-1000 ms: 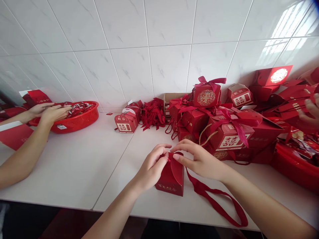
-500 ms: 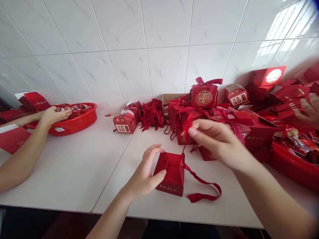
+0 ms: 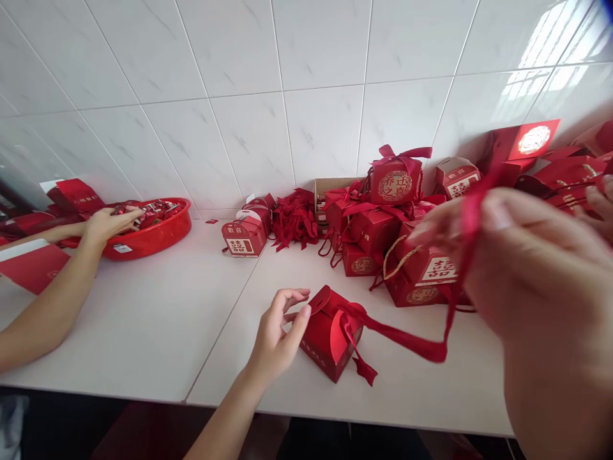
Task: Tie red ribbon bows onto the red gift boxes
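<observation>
A small red box [image 3: 322, 338] stands on the white table, its rounded flaps folded inward over the top. My left hand [image 3: 282, 332] is at the box's left side, thumb and fingers apart, fingertips at the flap. A dark red ribbon [image 3: 407, 342] runs from the box's right flap up to my right hand [image 3: 517, 255], which pinches it, raised at the right and blurred. A short ribbon end hangs at the box's right side.
Finished red boxes [image 3: 378, 230] and a heap of ribbons [image 3: 295, 217] lie by the tiled wall. One box [image 3: 244, 237] stands left of them. At the left, another person's hand [image 3: 112, 223] reaches into a red basin [image 3: 153, 243]. Another hand [image 3: 598, 201] shows at the far right.
The box has turned and its open top has folded inward. My right hand has moved right and nearer the camera, drawing the ribbon out to the right. My left hand stays beside the box.
</observation>
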`<action>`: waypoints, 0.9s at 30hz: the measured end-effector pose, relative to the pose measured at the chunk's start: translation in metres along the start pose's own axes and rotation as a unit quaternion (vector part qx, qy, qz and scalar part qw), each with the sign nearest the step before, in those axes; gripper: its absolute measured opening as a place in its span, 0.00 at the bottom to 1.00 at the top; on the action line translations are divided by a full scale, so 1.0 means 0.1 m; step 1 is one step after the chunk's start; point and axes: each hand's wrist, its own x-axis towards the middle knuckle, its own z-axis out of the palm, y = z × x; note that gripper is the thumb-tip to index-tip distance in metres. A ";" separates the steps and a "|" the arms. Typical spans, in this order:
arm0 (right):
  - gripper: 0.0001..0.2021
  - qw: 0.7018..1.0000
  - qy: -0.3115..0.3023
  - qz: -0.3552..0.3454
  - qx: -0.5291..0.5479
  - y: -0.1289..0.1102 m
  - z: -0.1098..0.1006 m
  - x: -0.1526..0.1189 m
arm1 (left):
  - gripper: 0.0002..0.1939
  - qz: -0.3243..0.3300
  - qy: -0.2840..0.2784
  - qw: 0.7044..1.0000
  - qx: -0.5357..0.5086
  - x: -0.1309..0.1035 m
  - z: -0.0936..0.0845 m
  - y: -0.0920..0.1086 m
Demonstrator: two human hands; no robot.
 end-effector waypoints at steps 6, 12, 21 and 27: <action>0.14 0.988 -0.137 0.040 0.053 0.24 0.37 -0.02 | 0.04 0.081 0.051 0.990 0.102 -0.05 -0.02 -0.01; 0.14 0.941 -0.301 0.107 -0.110 0.64 0.64 0.01 | 0.07 -0.024 0.130 0.991 0.025 -0.05 -0.01 0.00; 0.12 0.885 -0.396 0.197 -0.147 0.80 0.78 0.11 | 0.09 -0.040 0.107 0.993 -0.016 -0.11 0.04 0.06; 0.13 0.878 -0.418 0.200 -0.120 0.84 0.79 0.17 | 0.09 -0.029 0.087 0.995 -0.027 -0.20 0.08 0.10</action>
